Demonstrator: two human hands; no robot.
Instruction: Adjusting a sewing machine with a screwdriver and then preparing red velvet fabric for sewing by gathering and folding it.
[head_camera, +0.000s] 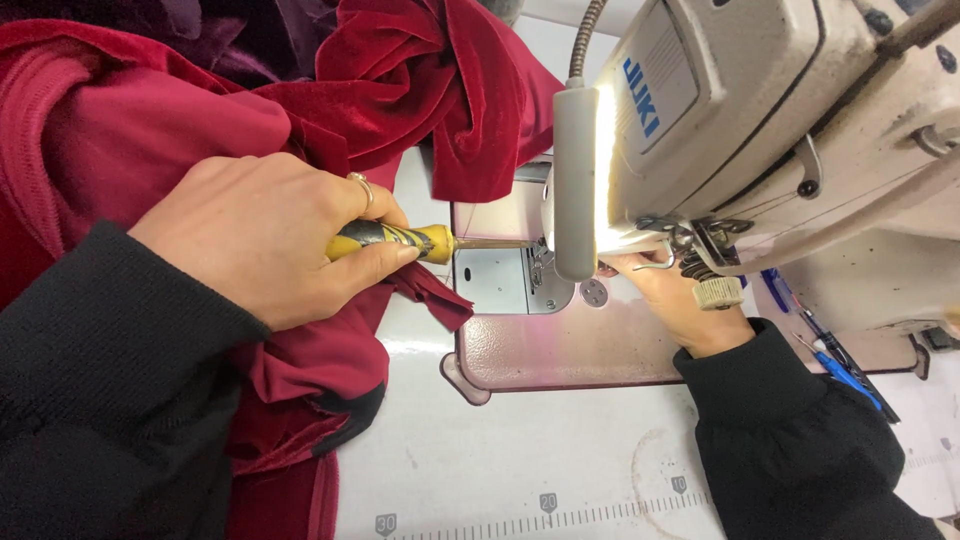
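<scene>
Yellow-handled, with black marks, the screwdriver (400, 240) sits clenched in your left hand (270, 240), thumb under the handle and fingers wrapped over it, a ring on one finger. Its shaft runs level to the right, over the steel plate (495, 282), and its tip disappears behind the white lamp (575, 180) near the needle area, so you cannot see from here what it bears on. Your right hand (680, 300) is tucked under the head of the sewing machine (780, 130); its fingers are hidden by the lamp and the metal guides, and whether it grips anything there cannot be told.

To do this well, I judge you should keep the shaft in line with whatever the tip engages, press along the handle as you turn, and let the right hand steady the part by the needle. Lean to see past the lamp before you put force on it, since a slipped tip would score the plate or prick the fingers close by.

Red velvet cloth (430, 90) is heaped behind and under your left wrist, one corner touching the plate's left edge; keep it clear of the shaft.

No box, tray or bin shows. Blue pens (835, 365) lie loose on the table (520, 450) beside your right sleeve.
</scene>
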